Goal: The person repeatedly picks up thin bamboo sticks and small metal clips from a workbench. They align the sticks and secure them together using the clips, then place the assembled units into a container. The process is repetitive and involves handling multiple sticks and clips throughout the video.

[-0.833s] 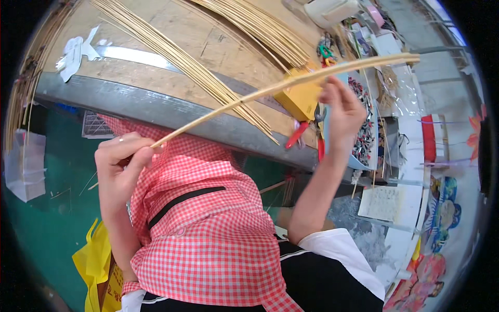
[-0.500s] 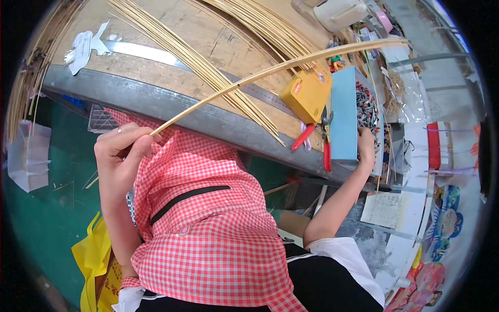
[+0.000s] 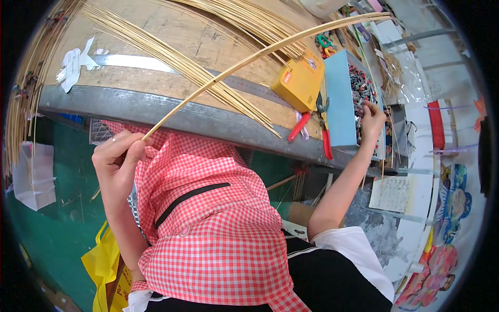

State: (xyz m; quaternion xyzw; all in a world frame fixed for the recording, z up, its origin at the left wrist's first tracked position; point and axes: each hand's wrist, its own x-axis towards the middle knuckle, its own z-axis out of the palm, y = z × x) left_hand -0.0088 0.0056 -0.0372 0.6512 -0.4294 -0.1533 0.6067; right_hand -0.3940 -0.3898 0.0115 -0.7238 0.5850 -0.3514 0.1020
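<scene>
My left hand (image 3: 115, 158) pinches the lower end of a long, thin bamboo stick (image 3: 260, 53) between thumb and fingers. The stick slants up to the right across the workbench, bowing slightly, its far end beyond the blue box. At the right, my right hand (image 3: 373, 125) is at a light-blue box (image 3: 339, 99) holding many small black, grey and red pieces (image 3: 362, 83). Its fingers are bent together over the pieces; whatever lies between the fingertips is too small to make out.
A bundle of bamboo sticks (image 3: 192, 73) lies across a metal ruler (image 3: 136, 63), with another bundle (image 3: 254, 26) behind. Beside the blue box are a yellow box (image 3: 301, 78) and red-handled cutters (image 3: 326, 141). The bench's grey edge (image 3: 130, 106) runs before me. A yellow bag (image 3: 101, 260) is low left.
My right hand has risen a little from deeper among the pieces, its fingers now showing more. My left hand still holds the stick. The whole view has shifted slightly.
</scene>
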